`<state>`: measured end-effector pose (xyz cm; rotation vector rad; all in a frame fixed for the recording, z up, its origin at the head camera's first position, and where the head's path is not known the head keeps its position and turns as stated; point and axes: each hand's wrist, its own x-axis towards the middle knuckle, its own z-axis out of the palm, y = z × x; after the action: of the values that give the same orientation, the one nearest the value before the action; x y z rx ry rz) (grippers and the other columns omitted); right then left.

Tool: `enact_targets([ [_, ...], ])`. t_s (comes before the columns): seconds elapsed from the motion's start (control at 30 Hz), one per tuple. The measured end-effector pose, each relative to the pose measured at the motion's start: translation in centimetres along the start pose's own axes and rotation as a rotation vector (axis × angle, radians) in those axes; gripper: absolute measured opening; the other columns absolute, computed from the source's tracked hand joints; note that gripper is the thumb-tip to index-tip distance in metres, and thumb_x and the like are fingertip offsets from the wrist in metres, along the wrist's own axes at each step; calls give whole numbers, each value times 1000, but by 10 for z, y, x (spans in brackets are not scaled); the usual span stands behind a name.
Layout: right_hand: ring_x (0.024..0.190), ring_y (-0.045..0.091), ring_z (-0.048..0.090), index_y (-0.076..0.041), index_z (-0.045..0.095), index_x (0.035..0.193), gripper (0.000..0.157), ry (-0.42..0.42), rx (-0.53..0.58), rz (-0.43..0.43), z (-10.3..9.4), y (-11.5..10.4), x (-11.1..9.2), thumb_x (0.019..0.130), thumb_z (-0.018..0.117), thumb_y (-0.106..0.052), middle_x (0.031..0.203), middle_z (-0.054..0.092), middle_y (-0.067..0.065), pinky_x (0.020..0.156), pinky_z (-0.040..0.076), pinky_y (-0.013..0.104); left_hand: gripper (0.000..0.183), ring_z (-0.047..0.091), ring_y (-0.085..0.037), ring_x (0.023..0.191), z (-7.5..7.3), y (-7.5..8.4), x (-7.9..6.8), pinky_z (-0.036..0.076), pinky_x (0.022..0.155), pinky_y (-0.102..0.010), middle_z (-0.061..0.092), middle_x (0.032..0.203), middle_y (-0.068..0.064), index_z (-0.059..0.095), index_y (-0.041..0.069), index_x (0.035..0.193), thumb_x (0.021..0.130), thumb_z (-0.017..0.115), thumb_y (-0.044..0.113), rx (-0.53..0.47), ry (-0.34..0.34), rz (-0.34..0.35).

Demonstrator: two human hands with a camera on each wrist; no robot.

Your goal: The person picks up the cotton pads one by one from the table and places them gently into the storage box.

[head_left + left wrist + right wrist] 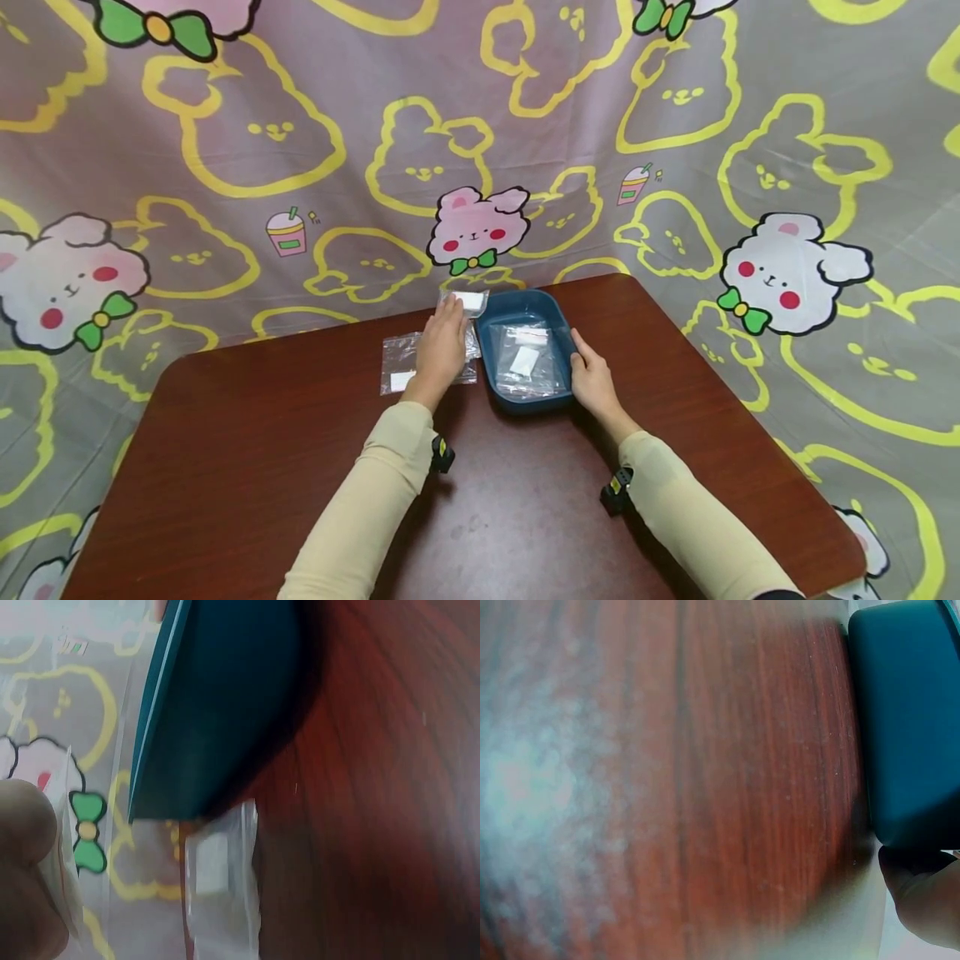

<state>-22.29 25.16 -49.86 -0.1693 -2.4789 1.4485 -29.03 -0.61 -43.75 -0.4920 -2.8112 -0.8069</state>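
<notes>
no words, brand or number can be read. on the fabric backdrop (555,137), a printed pink drink cup (287,233) bears a green label (288,244) (its marks too small to make out). the left wrist camera (442,455) and right wrist camera (616,493) carry yellow patches, also illegible. whether the white slip (524,361) in the clear zip bag (551,369) inside the blue plastic tray (528,407) bears print cannot be told.

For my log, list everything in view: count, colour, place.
Table: one, reddish brown, centre
Bin: one, dark blue, on table
Binned bags: count unclear, clear with white patches, inside bin
Loose bags: count unclear, clear with white patches, left of bin
Held bag: one, clear with white patch, left hand
Backdrop: grey-pink with yellow outlines, behind table
Wrist devices: two, black
Sleeves: two, cream, forearms
Hands: two, bare, left holding bag, right gripping bin
</notes>
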Motion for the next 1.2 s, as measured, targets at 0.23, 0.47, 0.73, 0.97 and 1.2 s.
enact_targets([
  [0.23, 139, 29, 42, -14, 43, 154, 50, 15, 0, 3, 0, 1, 1, 105, 46, -6, 152, 44, 15, 115, 34, 47, 47, 25, -29, 150, 20, 30, 4, 20, 122, -43, 30, 162, -12, 40, 2, 153, 110, 39, 21, -16, -42, 43],
  [0.47, 140, 30, 41, -14, 41, 155, 51, 3, -1, 6, 0, 3, 1, 105, 44, -6, 154, 42, 15, 116, 33, 48, 47, 26, -29, 149, 36, 54, 9, 22, 121, -44, 29, 162, -10, 40, 3, 153, 110, 39, 22, -7, -74, 73],
  [0.73, 139, 31, 43, -15, 43, 154, 51, 20, 11, 3, 1, 3, 2, 104, 46, -6, 153, 44, 15, 115, 34, 49, 46, 29, -29, 148, 48, 76, 15, 25, 120, -44, 32, 161, -10, 41, 5, 153, 110, 39, 22, 15, -82, 103],
  [0.97, 138, 32, 44, -13, 43, 153, 50, 18, 2, -10, 1, 4, 3, 104, 46, -5, 152, 45, 15, 114, 35, 49, 47, 27, -28, 149, 50, 85, 16, 25, 120, -44, 31, 162, -9, 40, 6, 154, 110, 40, 23, 28, -102, 106],
  [1.2, 133, 30, 48, -13, 43, 154, 50, 16, 16, -10, 0, 5, 4, 104, 46, -6, 151, 45, 16, 112, 37, 50, 47, 28, -27, 149, 54, 87, 19, 25, 120, -42, 31, 162, -9, 40, 6, 154, 110, 38, 25, 56, -98, 114],
])
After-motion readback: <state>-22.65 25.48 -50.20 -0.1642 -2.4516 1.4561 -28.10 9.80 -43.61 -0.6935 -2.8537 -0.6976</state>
